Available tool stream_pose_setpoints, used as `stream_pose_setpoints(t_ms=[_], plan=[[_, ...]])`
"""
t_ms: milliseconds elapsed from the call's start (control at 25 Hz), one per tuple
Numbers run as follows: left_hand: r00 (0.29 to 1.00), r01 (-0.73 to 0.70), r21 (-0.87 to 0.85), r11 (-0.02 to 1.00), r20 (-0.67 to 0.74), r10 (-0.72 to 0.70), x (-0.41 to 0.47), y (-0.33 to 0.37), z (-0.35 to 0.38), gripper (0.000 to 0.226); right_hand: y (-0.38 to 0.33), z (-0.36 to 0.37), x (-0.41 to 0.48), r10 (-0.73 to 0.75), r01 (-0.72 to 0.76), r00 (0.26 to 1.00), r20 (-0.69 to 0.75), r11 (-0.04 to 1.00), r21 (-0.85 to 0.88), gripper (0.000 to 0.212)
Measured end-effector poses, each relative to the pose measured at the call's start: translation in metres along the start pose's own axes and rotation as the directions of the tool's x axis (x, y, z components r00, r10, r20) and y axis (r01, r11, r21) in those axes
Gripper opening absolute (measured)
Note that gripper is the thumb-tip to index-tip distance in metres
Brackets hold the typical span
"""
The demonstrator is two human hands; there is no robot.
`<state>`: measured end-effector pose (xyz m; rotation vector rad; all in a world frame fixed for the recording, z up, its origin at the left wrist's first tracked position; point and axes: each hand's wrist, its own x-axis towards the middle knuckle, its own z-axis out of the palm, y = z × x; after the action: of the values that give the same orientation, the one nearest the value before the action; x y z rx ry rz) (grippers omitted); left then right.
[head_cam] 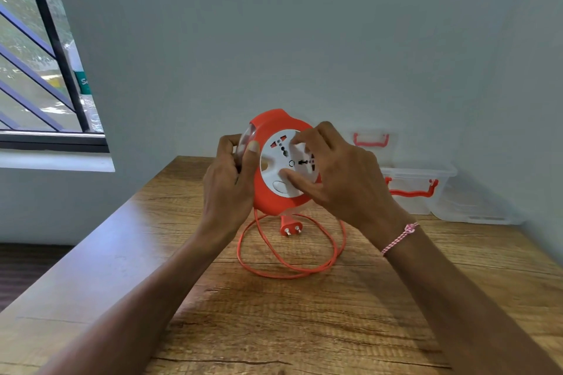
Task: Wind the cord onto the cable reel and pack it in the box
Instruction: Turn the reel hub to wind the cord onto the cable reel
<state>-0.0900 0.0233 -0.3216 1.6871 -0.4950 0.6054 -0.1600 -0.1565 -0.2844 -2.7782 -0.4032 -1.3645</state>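
"Hands first: what has the left hand point(227, 179) got?"

"The left edge of the cable reel point(265, 201). Its thumb point(251, 155) lies over the orange front rim and the other fingers are curled round behind, so it grips the reel."

"And the right hand point(338, 173)?"

"It is on the white socket face point(271, 158). The fingers are bent, the thumb tip point(292, 178) presses low on the face and the forefinger point(300, 138) presses near the top. The remaining fingers curl across the right half and hide it. So it holds the reel by the face."

"Where is the reel itself?"

"Between the two hands, upright, with the sockets turned toward the camera, lifted off the wooden table point(274, 329)."

"And the cord point(286, 274)?"

"It drops from the reel's lower edge and lies on the table in loose loops, below both hands and touched by neither. The plug point(288, 224) lies on the wood just under the reel, pins toward the camera."

"Is the box there?"

"A clear box point(417, 189) with an orange handle stands at the far right by the wall, well apart from the hands. A second clear container point(371, 140) sits behind it."
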Motion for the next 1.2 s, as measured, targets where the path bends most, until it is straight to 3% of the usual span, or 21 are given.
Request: stream_pose_setpoints(t_ms=[160, 320, 400, 560, 760, 920, 1080, 1200], plan=[[1.000, 0.008, -0.020, 1.000, 0.001, -0.008, 0.005, -0.004, -0.004, 0.049, 0.006, -0.001, -0.001, -0.217, 0.231, 0.966, 0.140, 0.968, -0.095, 0.055], [0.999, 0.005, -0.027, 1.000, 0.034, -0.004, 0.005, -0.005, -0.004, 0.048, 0.008, 0.000, -0.001, -0.249, 0.283, 0.954, 0.167, 0.933, -0.222, 0.074], [0.999, 0.006, -0.032, 0.999, 0.046, -0.005, 0.004, -0.004, -0.002, 0.052, 0.009, -0.002, -0.002, -0.264, 0.284, 0.958, 0.115, 0.931, -0.229, 0.072], [0.999, -0.026, 0.000, 1.000, 0.038, 0.026, 0.000, -0.002, -0.001, 0.043, 0.007, -0.005, -0.003, -0.234, 0.237, 0.972, 0.039, 0.959, -0.153, 0.050], [0.997, -0.078, 0.024, 0.997, -0.014, 0.079, -0.007, 0.002, 0.006, 0.042, -0.007, 0.001, -0.003, 0.036, -0.037, 0.994, -0.108, 0.999, -0.003, 0.063], [0.996, -0.093, 0.041, 0.995, 0.002, 0.093, -0.008, 0.000, 0.008, 0.047, -0.015, 0.006, -0.002, 0.228, -0.214, 0.970, -0.089, 0.967, 0.141, 0.067], [0.998, -0.066, 0.010, 0.998, 0.013, 0.066, -0.005, 0.000, 0.005, 0.050, -0.014, 0.005, -0.001, 0.176, -0.169, 0.980, -0.096, 0.983, 0.075, 0.063], [0.999, -0.037, -0.036, 0.999, 0.009, 0.037, -0.001, -0.001, 0.001, 0.047, -0.006, -0.002, 0.002, 0.015, -0.015, 1.000, -0.013, 1.000, 0.020, 0.052]])
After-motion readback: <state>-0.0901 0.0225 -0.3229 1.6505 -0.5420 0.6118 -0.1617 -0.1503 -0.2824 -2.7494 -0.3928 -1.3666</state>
